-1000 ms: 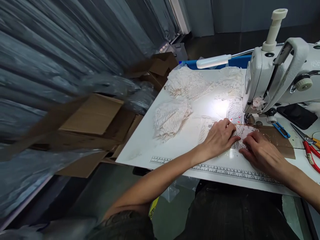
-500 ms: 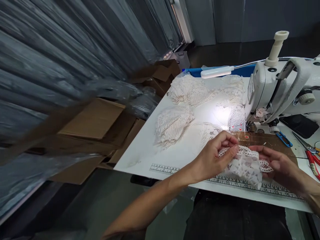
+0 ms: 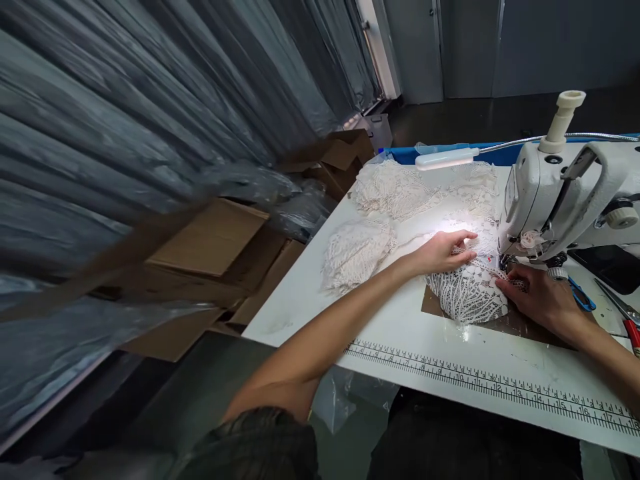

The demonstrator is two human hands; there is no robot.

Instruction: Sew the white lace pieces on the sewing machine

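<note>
A piece of white lace (image 3: 470, 293) lies over the brown patch of the table, its upper edge close to the needle area of the sewing machine (image 3: 533, 200). My left hand (image 3: 440, 252) is left of the needle, with the lace edge between thumb and fingers. Just in front of the presser foot, my right hand (image 3: 540, 297) pinches the lace edge, its fingers partly hidden behind the machine head. More lace continues under the bright light, behind my left hand.
Heaps of lace (image 3: 357, 253) cover the left and back of the white table (image 3: 310, 310). A lamp (image 3: 447, 159) hangs behind. Blue snips (image 3: 583, 295), scissors (image 3: 617, 300) and red-handled pliers (image 3: 633, 335) lie right. A printed ruler (image 3: 480, 380) runs along the front; cardboard boxes (image 3: 210, 237) stand left.
Both hands have moved away from the table's front edge, carrying the lace up to the machine's needle area. The lace, bunched between the hands before, is now spread over the brown patch.
</note>
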